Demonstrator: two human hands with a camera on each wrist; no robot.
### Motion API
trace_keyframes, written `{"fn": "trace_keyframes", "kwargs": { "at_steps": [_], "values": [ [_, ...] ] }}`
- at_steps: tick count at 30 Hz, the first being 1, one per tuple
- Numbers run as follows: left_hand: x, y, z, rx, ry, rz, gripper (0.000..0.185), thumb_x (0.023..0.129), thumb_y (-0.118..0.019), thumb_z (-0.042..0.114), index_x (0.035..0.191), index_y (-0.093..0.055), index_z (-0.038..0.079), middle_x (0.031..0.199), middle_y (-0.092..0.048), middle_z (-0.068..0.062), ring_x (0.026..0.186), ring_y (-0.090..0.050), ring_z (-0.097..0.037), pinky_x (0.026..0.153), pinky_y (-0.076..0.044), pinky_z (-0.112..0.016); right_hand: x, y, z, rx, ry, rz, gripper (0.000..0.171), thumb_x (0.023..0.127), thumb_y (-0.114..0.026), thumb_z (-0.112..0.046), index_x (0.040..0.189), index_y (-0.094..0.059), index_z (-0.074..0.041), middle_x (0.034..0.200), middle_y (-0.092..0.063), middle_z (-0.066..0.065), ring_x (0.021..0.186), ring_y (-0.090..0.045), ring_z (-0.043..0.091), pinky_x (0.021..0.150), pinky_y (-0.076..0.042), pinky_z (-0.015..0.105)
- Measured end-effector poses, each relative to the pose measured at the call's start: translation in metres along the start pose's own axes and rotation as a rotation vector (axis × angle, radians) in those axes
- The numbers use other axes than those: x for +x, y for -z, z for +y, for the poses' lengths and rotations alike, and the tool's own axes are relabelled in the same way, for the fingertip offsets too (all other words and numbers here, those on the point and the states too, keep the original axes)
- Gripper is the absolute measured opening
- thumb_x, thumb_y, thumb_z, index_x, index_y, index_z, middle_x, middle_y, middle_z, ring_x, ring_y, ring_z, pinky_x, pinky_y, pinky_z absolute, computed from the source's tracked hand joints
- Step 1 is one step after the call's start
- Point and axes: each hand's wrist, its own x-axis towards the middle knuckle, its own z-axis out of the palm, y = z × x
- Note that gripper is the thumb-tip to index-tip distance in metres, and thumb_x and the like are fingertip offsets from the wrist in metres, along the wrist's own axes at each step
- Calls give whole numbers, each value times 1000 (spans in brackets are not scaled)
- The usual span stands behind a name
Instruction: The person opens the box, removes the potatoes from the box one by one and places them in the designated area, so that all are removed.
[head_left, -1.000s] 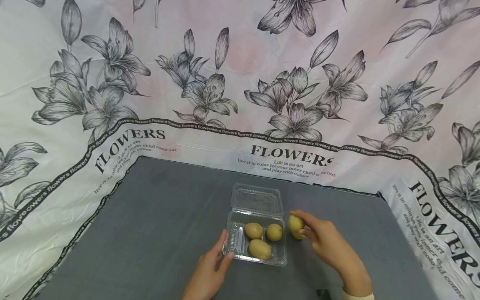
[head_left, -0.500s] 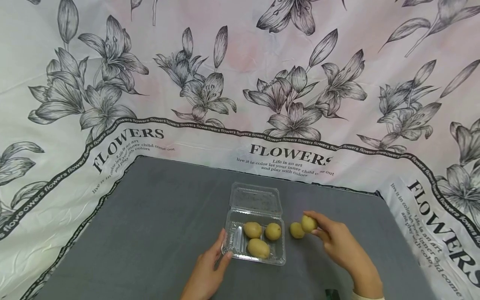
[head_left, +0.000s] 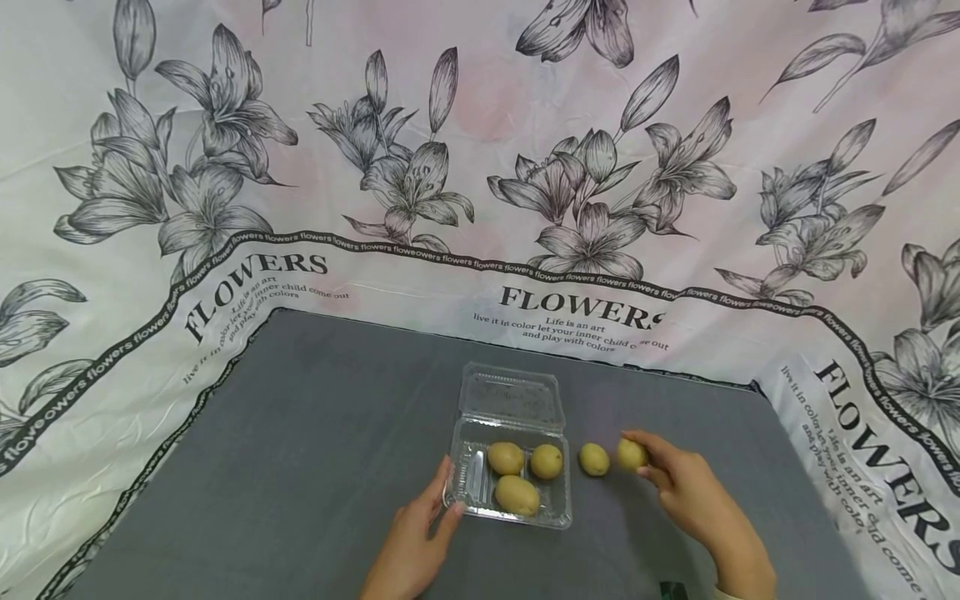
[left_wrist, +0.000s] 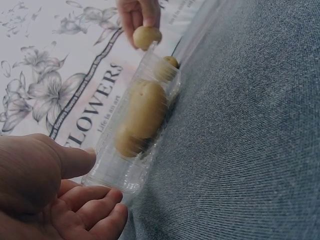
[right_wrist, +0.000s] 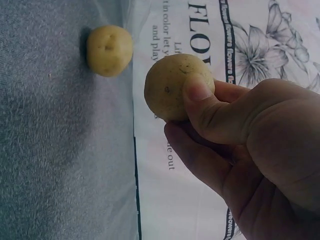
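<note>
A clear plastic clamshell container (head_left: 553,517) lies on the grey table with its lid back and three yellow potatoes (head_left: 517,496) inside. My left hand (head_left: 412,533) holds the container's near left corner, thumb on the near side and fingers along the left side; the left wrist view shows that end between thumb and fingers. To the right of the container, my right hand (head_left: 693,492) pinches another potato (right_wrist: 172,87) between thumb and fingers, seemingly just above the table. One loose potato (head_left: 594,459) sits on the table between the container and the held potato.
The grey tabletop (head_left: 337,433) runs back to a white curtain (head_left: 420,292) printed with flowers and lettering, which also hangs at both sides. A small dark object (head_left: 672,591) shows at the bottom edge beside the right forearm.
My right hand has carried its potato rightward, away from the container and past the loose potato, then slightly lower. The left hand and the container have stayed in place.
</note>
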Motion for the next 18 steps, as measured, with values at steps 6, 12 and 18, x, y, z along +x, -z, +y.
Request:
{"fn": "trace_keyframes", "kwargs": {
  "at_steps": [6,12,18],
  "values": [
    [-1,1,-2,2,5,-12,67,109,-63,24,164,-33,1,160,-44,-26,133,-57,-49,109,-49,-57,-1,1,3,-2,-20,-27,48,98,-71,1,144,-62,-7,132,-71,21,113,-73,38,88,-62,52],
    [-1,1,-3,-7,22,-27,68,109,-63,25,165,-31,2,161,-42,-25,132,-57,-52,109,-49,-59,-1,1,6,-11,-50,-60,46,98,-71,1,143,-63,-4,132,-71,21,114,-72,39,88,-62,53],
    [-1,1,-2,-4,31,-24,69,109,-63,26,165,-32,4,161,-42,-25,130,-58,-52,108,-49,-59,-1,-1,12,-14,-83,-103,46,98,-72,0,143,-62,-2,131,-71,22,113,-71,39,87,-62,53]
  ]
}}
